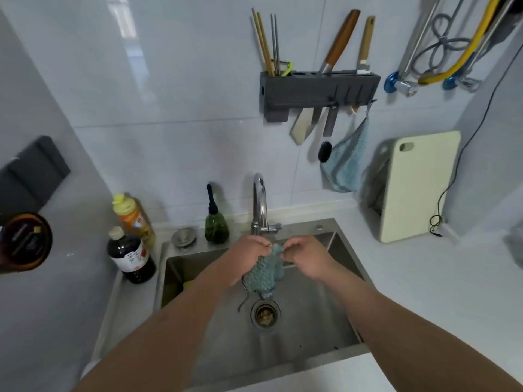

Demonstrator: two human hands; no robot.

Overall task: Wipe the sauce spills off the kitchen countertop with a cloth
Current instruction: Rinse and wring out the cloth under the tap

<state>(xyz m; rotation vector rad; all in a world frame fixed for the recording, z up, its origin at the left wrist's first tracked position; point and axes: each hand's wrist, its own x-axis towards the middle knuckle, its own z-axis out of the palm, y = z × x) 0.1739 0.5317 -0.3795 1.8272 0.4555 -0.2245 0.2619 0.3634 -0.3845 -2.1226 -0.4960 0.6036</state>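
Centre of frame: I see the left hand (pixel 249 257) and right hand (pixel 307 260) each with its grip closed on the bunched teal waffle-weave cloth (pixel 264 271), held under the chrome tap (pixel 260 205) above the steel sink (pixel 319 315), apparently for wetting or wringing over the drain (pixel 265 314). The pale desk (pixel 441 281) at right offers open wiping room short of the cream cutting board (pixel 418 185); bottles crowd the left edge.

We're in soft, even, cool daylight here; a window glare streaks the wall tiles (pixel 124 38) at eleven o'clock. Shadows are faint. Wide-angle bending curves the edges, and the jar (pixel 27 241) at nine o'clock smears. Slight overall softness, the hands a touch blurred.
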